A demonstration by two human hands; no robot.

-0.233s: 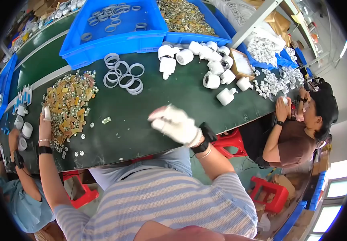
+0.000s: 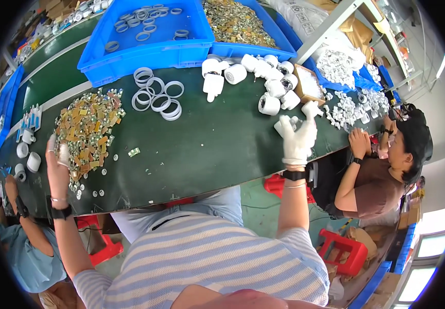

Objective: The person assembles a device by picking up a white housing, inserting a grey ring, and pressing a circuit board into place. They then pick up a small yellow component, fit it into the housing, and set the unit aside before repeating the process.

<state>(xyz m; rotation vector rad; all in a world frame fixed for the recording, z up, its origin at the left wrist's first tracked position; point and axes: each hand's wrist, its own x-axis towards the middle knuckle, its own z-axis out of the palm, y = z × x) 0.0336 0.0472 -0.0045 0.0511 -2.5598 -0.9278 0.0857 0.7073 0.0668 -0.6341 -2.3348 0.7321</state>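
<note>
My right hand (image 2: 298, 141), in a white glove, reaches over the right part of the green table with its fingers spread. A white plastic housing (image 2: 290, 123) shows between its thumb and fingers; whether they touch it I cannot tell. Another white housing (image 2: 312, 109) lies just beyond the fingertips. My left hand (image 2: 57, 170) is at the left edge of a pile of small circuit boards (image 2: 88, 131), fingers stretched out and apart. White covering shows on part of its fingers. A single circuit board (image 2: 134, 152) lies apart from the pile.
Grey rings (image 2: 155, 86) lie before a blue bin (image 2: 145, 56) of rings. Several white housings (image 2: 235, 73) stand at the back right, near small clear parts (image 2: 343, 108). Small white discs (image 2: 95, 193) lie near the front edge. Co-workers sit on both sides; a red stool (image 2: 343, 252) stands behind right.
My right hand has swung from mid-table to the right and away from me, onto the white housing, its fingers spreading. My left hand has shifted slightly toward me, its fingers opening out.
</note>
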